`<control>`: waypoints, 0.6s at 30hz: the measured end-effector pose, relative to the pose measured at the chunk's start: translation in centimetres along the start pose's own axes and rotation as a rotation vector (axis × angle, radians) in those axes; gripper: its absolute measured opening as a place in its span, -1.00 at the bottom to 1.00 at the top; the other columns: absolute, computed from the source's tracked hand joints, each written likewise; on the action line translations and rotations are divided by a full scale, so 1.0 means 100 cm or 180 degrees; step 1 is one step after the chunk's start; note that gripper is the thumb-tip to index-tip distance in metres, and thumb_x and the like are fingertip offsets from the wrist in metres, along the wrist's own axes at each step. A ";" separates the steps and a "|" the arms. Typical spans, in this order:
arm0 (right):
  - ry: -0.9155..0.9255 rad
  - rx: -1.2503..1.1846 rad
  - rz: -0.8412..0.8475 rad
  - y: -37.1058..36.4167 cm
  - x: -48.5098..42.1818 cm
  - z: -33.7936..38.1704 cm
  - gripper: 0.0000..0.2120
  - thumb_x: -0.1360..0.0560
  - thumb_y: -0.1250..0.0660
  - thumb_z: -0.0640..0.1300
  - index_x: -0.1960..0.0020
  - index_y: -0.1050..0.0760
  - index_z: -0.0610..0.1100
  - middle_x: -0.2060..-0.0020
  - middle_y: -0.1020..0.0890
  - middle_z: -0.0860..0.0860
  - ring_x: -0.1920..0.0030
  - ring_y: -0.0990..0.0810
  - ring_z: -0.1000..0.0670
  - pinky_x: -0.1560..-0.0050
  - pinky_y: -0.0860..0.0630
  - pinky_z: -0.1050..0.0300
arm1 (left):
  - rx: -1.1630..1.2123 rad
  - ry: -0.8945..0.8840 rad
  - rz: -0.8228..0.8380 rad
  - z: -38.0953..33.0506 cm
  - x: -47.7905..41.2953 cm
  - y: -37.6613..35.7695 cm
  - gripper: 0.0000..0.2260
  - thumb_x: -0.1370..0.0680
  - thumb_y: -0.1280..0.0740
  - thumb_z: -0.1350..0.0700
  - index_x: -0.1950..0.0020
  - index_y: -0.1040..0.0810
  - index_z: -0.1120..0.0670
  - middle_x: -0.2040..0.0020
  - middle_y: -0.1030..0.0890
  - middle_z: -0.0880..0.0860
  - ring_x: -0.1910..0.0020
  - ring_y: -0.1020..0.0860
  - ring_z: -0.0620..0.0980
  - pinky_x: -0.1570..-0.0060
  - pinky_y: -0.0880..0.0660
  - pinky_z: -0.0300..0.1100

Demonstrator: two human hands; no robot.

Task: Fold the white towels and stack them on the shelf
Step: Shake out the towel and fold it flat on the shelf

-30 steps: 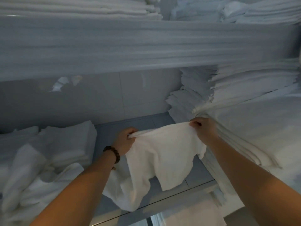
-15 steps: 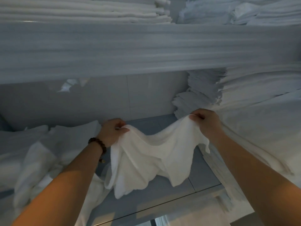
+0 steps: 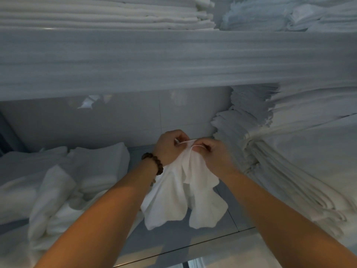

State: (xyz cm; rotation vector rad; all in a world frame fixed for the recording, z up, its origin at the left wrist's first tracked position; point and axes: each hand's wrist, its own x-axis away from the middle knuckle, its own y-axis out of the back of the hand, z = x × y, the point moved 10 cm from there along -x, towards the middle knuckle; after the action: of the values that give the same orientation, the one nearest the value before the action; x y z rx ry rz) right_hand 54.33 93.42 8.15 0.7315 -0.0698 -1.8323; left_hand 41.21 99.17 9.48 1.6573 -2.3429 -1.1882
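A small white towel (image 3: 179, 198) hangs doubled over the grey shelf (image 3: 222, 225), its two top corners brought together. My left hand (image 3: 170, 147), with a bead bracelet at the wrist, pinches one corner. My right hand (image 3: 214, 155) pinches the other corner, and the two hands touch above the shelf's middle. The towel's lower edges droop in two lobes toward the shelf's front.
A tall stack of folded white towels (image 3: 280, 151) fills the shelf's right side. Loose and roughly folded white towels (image 3: 73, 176) lie heaped at the left. The upper shelf (image 3: 173, 60) carries more folded stacks (image 3: 108, 14). A tiled wall (image 3: 135, 117) closes the back.
My hands, held apart with the towel stretched between them, have come together at the middle, so the towel now hangs folded in half.
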 end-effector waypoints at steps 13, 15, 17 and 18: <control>-0.0238 0.0399 -0.0494 0.065 -0.009 -0.040 -0.95 -0.46 -0.37 -0.24 0.15 -0.61 -0.18 0.26 -0.62 0.01 0.25 -0.52 0.11 0.22 -0.37 0.52 | -0.0424 0.0195 -0.0099 0.072 0.042 0.028 -0.84 -0.56 -0.25 0.26 0.04 -0.59 0.06 0.15 -0.58 -0.04 0.19 -0.50 -0.11 0.24 -0.34 -0.40; -0.0355 0.0439 -0.0533 0.069 -0.005 -0.050 -0.94 -0.48 -0.36 -0.24 0.15 -0.60 -0.17 0.27 -0.60 0.00 0.27 -0.50 0.13 0.27 -0.36 0.53 | -0.0622 0.0313 0.0041 0.088 0.050 0.025 -0.80 -0.55 -0.24 0.28 -0.03 -0.61 0.07 0.09 -0.58 -0.06 0.13 -0.50 -0.13 0.12 -0.37 -0.32; -0.0458 0.0532 -0.0591 0.076 -0.003 -0.060 -0.94 -0.48 -0.35 -0.24 0.15 -0.58 -0.17 0.28 -0.59 0.00 0.28 -0.50 0.12 0.30 -0.35 0.44 | -0.0739 0.0540 0.0079 0.107 0.061 0.027 -0.74 -0.54 -0.21 0.32 -0.14 -0.59 0.11 0.01 -0.55 -0.06 0.04 -0.49 -0.10 0.02 -0.36 -0.29; -0.0488 0.0618 -0.0619 0.079 -0.003 -0.064 -0.94 -0.49 -0.35 -0.24 0.15 -0.58 -0.18 0.28 -0.59 -0.01 0.26 -0.51 0.08 0.27 -0.36 0.36 | -0.0785 0.0650 0.0074 0.116 0.067 0.029 -0.72 -0.54 -0.19 0.34 -0.14 -0.59 0.12 0.00 -0.56 -0.05 0.04 -0.49 -0.07 0.03 -0.36 -0.27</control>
State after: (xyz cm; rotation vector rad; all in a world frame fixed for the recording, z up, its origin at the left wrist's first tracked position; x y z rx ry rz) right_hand 64.25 92.45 6.16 0.7520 -0.2890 -2.0865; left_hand 31.00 100.58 0.51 1.5810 -2.0007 -1.1852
